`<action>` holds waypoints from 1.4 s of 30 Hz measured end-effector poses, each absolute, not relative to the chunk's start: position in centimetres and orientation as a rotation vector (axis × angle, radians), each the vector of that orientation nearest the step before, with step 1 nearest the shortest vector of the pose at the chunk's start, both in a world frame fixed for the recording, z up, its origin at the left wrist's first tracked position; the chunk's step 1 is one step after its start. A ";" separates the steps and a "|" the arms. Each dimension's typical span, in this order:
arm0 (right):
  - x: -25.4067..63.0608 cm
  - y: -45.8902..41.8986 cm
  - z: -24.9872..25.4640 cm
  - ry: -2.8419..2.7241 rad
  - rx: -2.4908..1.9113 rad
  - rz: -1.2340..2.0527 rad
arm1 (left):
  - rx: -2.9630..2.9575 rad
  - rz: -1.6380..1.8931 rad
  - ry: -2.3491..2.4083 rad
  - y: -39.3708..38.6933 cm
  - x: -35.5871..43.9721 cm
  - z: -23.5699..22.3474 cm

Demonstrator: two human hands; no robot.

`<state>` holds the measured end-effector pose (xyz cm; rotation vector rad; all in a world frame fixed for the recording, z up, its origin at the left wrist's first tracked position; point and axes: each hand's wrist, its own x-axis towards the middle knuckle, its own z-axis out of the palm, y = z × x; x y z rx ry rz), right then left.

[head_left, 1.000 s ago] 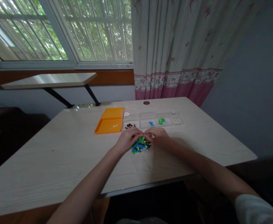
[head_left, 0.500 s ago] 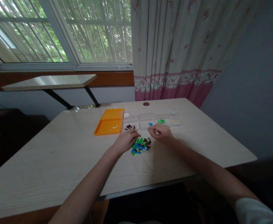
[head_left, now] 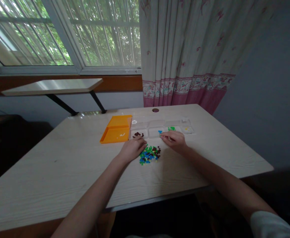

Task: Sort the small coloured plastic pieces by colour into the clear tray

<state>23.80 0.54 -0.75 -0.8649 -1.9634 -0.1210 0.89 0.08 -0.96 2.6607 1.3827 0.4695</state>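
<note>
A loose pile of small plastic pieces (head_left: 149, 155) in green, blue, brown and yellow lies on the table. My left hand (head_left: 134, 148) rests at the pile's upper left edge, its fingers curled together; whatever they may hold is hidden. Over the front of the clear compartment tray (head_left: 152, 133), my right hand (head_left: 176, 141) pinches what looks like a small green piece. Brown pieces (head_left: 138, 135) lie in the tray's front left compartment. Blue pieces (head_left: 160, 131) are just beyond my right fingertips, green pieces (head_left: 171, 128) sit further right, and a yellow piece (head_left: 186, 129) is at the right end.
An orange open case (head_left: 115, 135) with small white bits inside stands left of the clear tray. Behind it, a raised shelf (head_left: 58, 86) on black legs is fixed at the table's back left. The table's front edge (head_left: 159, 199) runs below my forearms.
My right hand has shifted slightly right and away from me, above the tray's front edge. My left hand has drawn back slightly left, its fingers still curled by the pile.
</note>
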 end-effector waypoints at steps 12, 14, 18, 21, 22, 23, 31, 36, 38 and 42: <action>27.0 1.9 1.1 -2.213 -0.936 -0.356 | 2.656 0.485 1.271 0.2 1.2 -1.0; 28.8 2.7 1.4 -2.237 -1.065 -0.363 | 2.656 0.492 1.265 0.3 1.2 -1.1; 31.4 4.3 1.0 -2.227 -1.377 -0.297 | 2.650 0.497 1.267 0.3 1.1 -1.3; 32.2 4.9 0.4 -2.239 -1.517 -0.264 | 2.633 0.505 1.266 0.3 1.1 -1.3; 32.4 5.0 0.3 -2.242 -1.538 -0.256 | 2.627 0.509 1.263 0.3 1.1 -1.3; 32.4 5.1 0.2 -2.242 -1.552 -0.249 | 2.622 0.513 1.259 0.3 1.1 -1.3; 29.8 4.0 0.4 -2.167 -1.467 -0.153 | 2.523 0.661 1.253 0.0 1.5 -0.9; 24.6 1.8 -1.1 -2.276 -1.118 -0.046 | 2.356 0.884 1.140 -0.2 2.1 -0.5; 23.1 1.0 -1.8 -2.267 -1.050 -0.019 | 2.286 0.907 1.117 -0.2 2.3 -0.6; 22.1 0.2 -2.6 -2.222 -0.960 0.005 | 2.114 0.901 1.058 0.0 2.6 -1.4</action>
